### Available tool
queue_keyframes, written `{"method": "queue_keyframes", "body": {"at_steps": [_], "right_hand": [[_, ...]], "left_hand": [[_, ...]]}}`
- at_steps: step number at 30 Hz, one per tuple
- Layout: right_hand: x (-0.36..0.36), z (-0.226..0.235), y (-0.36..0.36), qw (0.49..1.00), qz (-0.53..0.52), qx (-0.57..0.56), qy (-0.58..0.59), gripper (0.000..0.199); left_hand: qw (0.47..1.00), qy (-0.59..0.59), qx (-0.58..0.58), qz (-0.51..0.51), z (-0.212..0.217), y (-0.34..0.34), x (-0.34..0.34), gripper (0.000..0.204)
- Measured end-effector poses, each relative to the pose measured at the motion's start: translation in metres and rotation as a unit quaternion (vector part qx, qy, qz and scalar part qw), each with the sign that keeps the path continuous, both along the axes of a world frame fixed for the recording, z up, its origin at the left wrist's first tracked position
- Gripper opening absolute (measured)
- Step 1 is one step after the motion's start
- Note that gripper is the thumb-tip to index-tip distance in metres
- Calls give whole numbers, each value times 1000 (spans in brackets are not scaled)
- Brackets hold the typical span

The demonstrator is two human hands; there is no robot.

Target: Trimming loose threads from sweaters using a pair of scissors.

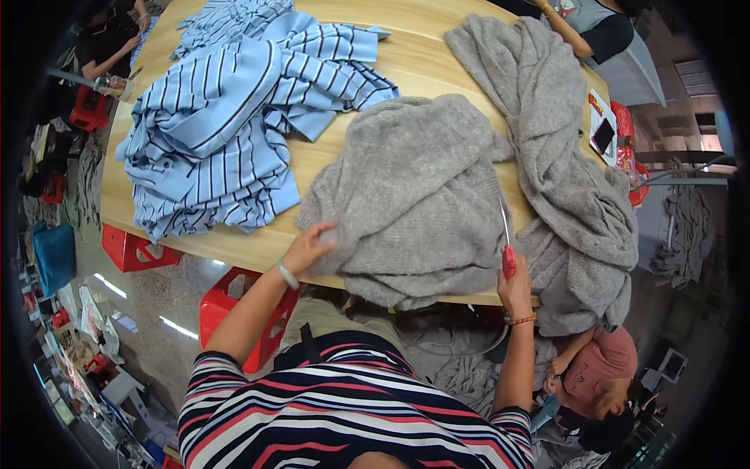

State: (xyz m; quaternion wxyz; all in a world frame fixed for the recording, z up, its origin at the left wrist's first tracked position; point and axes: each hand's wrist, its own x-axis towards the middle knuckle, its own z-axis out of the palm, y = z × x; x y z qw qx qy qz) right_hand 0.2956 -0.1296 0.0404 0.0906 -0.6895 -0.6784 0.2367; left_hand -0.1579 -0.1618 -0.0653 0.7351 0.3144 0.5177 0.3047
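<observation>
A heap of grey knit fabric (422, 172) lies on the wooden table in front of me. My left hand (311, 246), a pale bangle at its wrist, is at the heap's left edge. Its fingers are stretched out, slightly blurred, and hold nothing. Wrapped round the red handle of a pair of scissors (508, 261) is my right hand (515, 288), with a beaded bracelet at the wrist. The slim metal blade points away from me, along the right side of the heap. Whether its tips touch the knit I cannot tell.
Blue striped shirts (211, 133) are piled at the table's left. A long twisted grey knit piece (547, 133) runs down the right side and hangs over the near edge. A phone (603, 134) lies at the far right. Red stools (223, 305) stand below; other people are around.
</observation>
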Motion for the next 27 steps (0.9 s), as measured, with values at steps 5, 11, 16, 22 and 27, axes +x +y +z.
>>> {"method": "queue_keyframes", "body": {"at_steps": [5,11,16,22,27], "right_hand": [[-33,26,28,997,10,-11,78,47],[-76,40,55,990,30,-4,141,46],[-84,38,40,994,84,-46,54,42],[-95,56,24,990,108,-90,15,38],[-107,72,18,988,123,-87,17,38]], "left_hand": [[962,-78,-13,260,22,43,32,48],[974,44,223,4,85,9,72,38],[948,249,147,-135,47,-47,65,32],[785,396,475,36,55,39,78,31],[796,368,472,93,23,102,122,40]]}}
